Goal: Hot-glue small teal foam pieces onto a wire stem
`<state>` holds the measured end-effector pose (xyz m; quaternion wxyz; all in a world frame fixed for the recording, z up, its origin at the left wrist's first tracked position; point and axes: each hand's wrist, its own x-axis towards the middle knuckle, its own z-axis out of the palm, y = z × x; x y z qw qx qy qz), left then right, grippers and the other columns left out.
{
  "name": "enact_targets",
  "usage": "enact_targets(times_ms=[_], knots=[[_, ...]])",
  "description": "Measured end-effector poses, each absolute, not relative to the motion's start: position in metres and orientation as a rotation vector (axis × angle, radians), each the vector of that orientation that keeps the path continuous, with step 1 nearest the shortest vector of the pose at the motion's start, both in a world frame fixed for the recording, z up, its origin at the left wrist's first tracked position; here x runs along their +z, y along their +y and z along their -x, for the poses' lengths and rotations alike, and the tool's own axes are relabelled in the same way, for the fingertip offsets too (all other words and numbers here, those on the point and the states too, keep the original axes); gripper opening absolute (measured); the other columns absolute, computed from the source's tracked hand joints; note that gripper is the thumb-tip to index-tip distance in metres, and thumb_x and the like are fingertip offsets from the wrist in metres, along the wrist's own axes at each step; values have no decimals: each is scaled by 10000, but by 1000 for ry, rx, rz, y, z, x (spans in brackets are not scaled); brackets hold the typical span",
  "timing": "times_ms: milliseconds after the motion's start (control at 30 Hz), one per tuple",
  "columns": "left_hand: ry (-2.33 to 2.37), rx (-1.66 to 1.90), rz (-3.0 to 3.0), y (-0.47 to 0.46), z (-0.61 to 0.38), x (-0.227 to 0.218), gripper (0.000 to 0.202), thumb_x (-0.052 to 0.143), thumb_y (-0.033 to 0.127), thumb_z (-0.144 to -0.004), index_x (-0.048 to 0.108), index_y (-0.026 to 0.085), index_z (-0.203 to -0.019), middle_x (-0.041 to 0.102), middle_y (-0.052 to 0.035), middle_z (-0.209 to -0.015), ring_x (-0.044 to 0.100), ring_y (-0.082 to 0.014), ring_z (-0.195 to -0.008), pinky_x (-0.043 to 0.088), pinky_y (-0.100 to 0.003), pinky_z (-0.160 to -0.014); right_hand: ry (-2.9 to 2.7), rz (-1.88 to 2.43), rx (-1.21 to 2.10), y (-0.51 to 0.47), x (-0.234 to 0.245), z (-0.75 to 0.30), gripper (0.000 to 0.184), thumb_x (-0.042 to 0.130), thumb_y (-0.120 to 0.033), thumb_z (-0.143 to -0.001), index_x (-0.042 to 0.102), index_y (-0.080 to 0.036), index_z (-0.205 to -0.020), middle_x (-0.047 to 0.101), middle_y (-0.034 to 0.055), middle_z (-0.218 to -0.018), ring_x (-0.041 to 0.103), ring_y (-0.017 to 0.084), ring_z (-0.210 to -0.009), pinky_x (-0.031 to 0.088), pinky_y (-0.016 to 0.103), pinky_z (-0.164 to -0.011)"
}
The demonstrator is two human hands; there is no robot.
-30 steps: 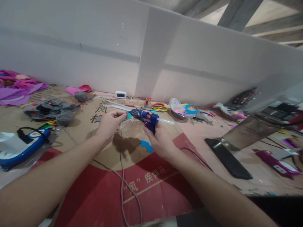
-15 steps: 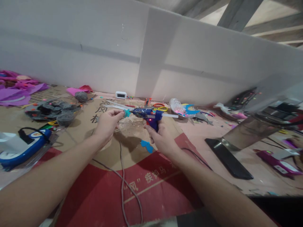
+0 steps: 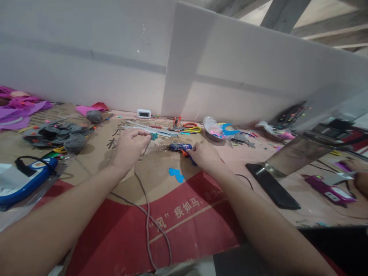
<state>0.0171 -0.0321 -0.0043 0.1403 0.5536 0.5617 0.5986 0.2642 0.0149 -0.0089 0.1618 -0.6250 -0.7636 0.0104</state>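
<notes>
My left hand point(image 3: 130, 147) is closed in a pinch on a small teal felt piece point(image 3: 154, 135), held just above the cardboard-covered table point(image 3: 161, 184). Over on the other side, my right hand point(image 3: 204, 156) rests low on the table with its fingers wrapped round the handle of a blue hot glue gun point(image 3: 179, 147), which lies nearly flat with its nozzle pointing left. A blue felt cut-out point(image 3: 176, 174) lies on the cardboard between my forearms. The gun's grey cord point(image 3: 148, 218) runs toward me.
Scissors with yellow and red handles point(image 3: 189, 128), a small white clock point(image 3: 143, 113), a metal dish of scraps point(image 3: 215, 132), grey felt and yarn point(image 3: 61, 134) and purple fabric point(image 3: 17, 111) line the back. A dark tablet stand point(image 3: 273, 184) sits right; another person's hand point(image 3: 360, 180) is at far right.
My right hand has lowered the glue gun from mid-air down onto the table. My left hand has drawn the teal piece away from the nozzle, slightly left.
</notes>
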Motion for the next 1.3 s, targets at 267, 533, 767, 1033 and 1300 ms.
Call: enact_targets(times_ms=[267, 533, 767, 1033, 1300], knots=[[1567, 1701, -2094, -48, -32, 10, 64, 678, 202, -751, 726, 239, -774, 649, -58, -1013, 567, -240, -1052, 397, -421, -1013, -1531, 838, 1191, -35, -9, -193, 286, 663, -324, -765, 424, -232, -891, 625, 26, -923, 613, 154, -880, 507, 320, -819], [1542, 1615, -1989, -50, -36, 5, 104, 623, 259, -813, 708, 210, -849, 696, -38, -851, 635, -174, -800, 495, -293, -758, -1293, 706, 1531, -39, -12, -180, 344, 661, -328, -774, 375, -257, -950, 433, -97, -677, 440, 85, -523, 450, 248, -545], [1333, 1451, -1575, -46, -41, 3, 190, 677, 318, -785, 659, 156, -881, 716, -38, -769, 685, -163, -679, 558, -287, -675, -1792, 897, 618, -23, -10, -200, 79, 567, -247, -862, 581, -202, -926, 550, -12, -776, 483, 119, -682, 412, 267, -656], [1289, 1408, -1502, -51, -44, 6, 201, 717, 318, -754, 703, 152, -866, 724, -49, -791, 688, -159, -709, 570, -285, -705, -1882, 886, 348, -19, -1, -209, 140, 574, -333, -900, 665, -230, -873, 673, 36, -865, 603, 178, -823, 453, 319, -769], [1247, 1386, -1544, -51, -46, 3, 198, 714, 323, -750, 704, 160, -862, 724, -46, -786, 682, -161, -709, 557, -294, -727, -1942, 925, 238, -18, 0, -211, 188, 537, -345, -921, 656, -218, -851, 698, 41, -870, 623, 176, -816, 444, 308, -771]])
